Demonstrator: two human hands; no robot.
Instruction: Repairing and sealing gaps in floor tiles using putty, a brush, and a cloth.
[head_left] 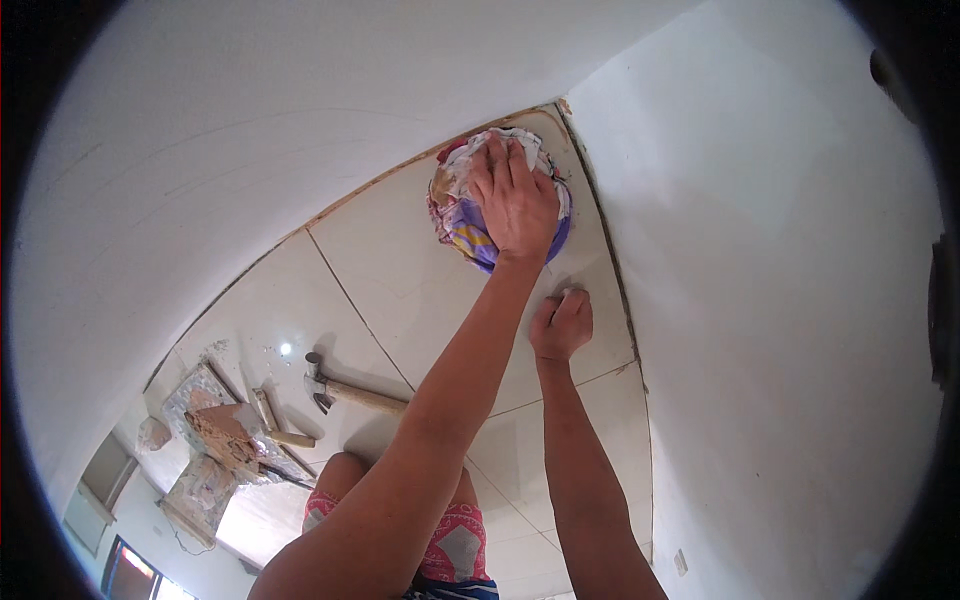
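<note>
A round rag point(468, 222) of bunched cloth, in purple, white, yellow and red, lies on the tiled floor near the corner. My left hand point(515, 205) presses down on it from above, fingers bent into the cloth and slightly apart. Nearer to me on the right, my right hand point(565, 325) is closed in a fist just over or on the tile. A small pale bit shows at its fingers, but what it holds, if anything, is hidden.
White walls point(740, 250) meet at the corner beyond the rag, with a brownish gap along the floor edge. At left lie a hammer point(355, 393), a second wooden-handled tool point(280, 425) and a board with brown mortar point(225, 430). My knees are below.
</note>
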